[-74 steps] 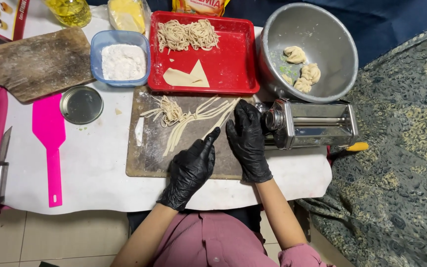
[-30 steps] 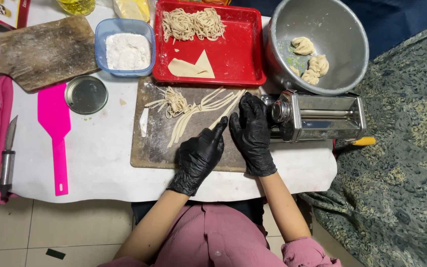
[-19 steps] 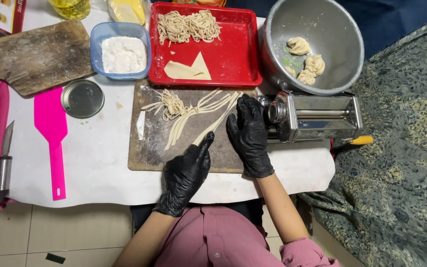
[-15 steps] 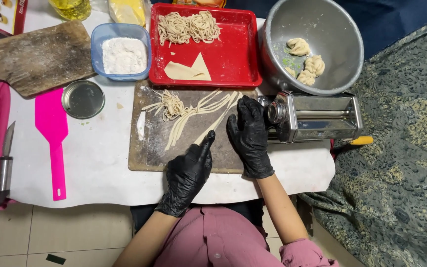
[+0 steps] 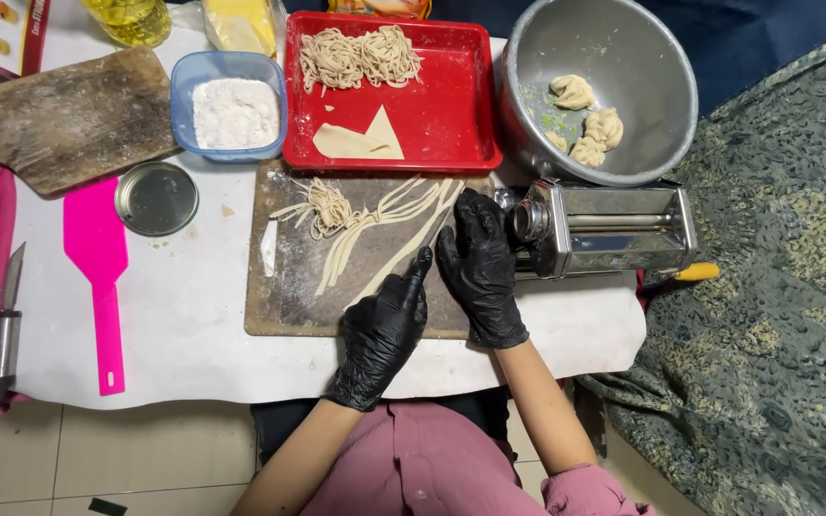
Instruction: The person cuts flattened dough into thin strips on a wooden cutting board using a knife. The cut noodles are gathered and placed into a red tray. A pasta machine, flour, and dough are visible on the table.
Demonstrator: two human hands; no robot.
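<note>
Here both gloved hands lie flat on the dark cutting board [image 5: 289, 296], gripping nothing. The left hand [image 5: 384, 330] points a finger onto the near end of the fresh noodle strands [image 5: 384, 234], and the right hand [image 5: 478, 268], fingers spread, rests just beside the pasta machine [image 5: 614, 229]. It looks like straightening cut noodles; gathering them would call for a light pinch, so they don't tear.

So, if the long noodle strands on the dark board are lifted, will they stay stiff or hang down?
The noodle strands would likely droop: they lie in soft curves, and some are coiled. They look thin, so probably light and easily torn. The flour dusting on the board suggests they may not stick much.
</note>
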